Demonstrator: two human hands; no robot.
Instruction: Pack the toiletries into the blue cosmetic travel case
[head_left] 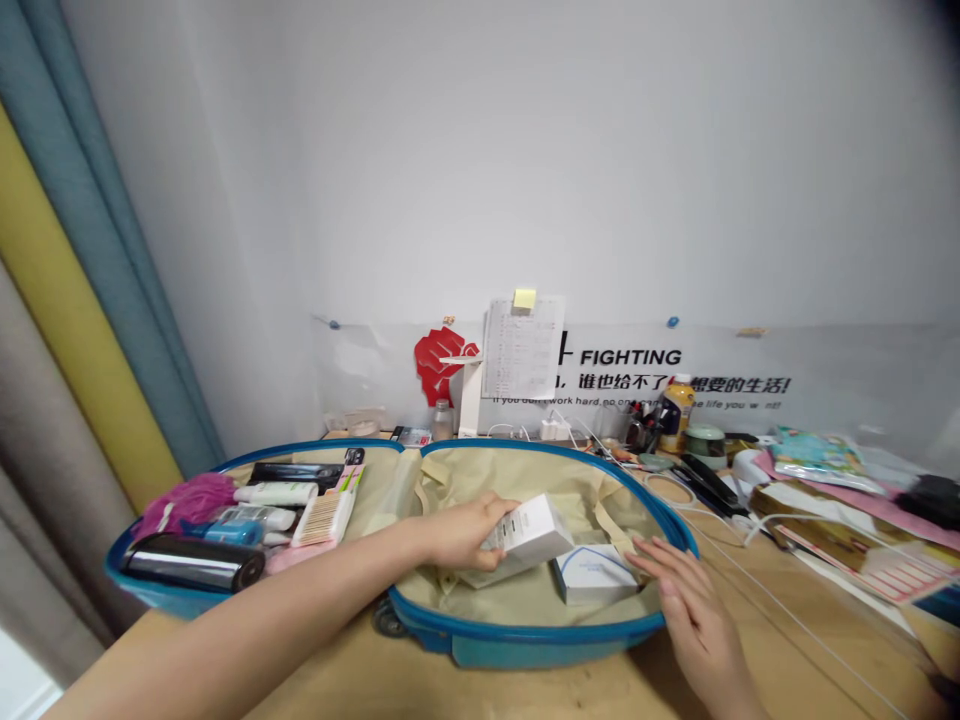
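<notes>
A blue suitcase [525, 648] lies opened flat on a wooden table, its two halves side by side. My left hand [474, 532] reaches into the right half, its fingers closed around a white box [534, 530] that is tilted. Another white box [596, 575] with a blue line rests on the beige lining, to the right of the held one. Over the right rim is my right hand [686, 590], fingers stretched out, near a beige strap [611, 520] and holding nothing I can see.
The left half holds a black cylinder [191, 563], a magenta mesh bundle [184, 500], several tubes and a pack of cotton swabs [326, 515]. Behind stand a white lamp [470, 400] and a yellow bottle [676, 412]. Cables and a cardboard box [832, 525] lie at right.
</notes>
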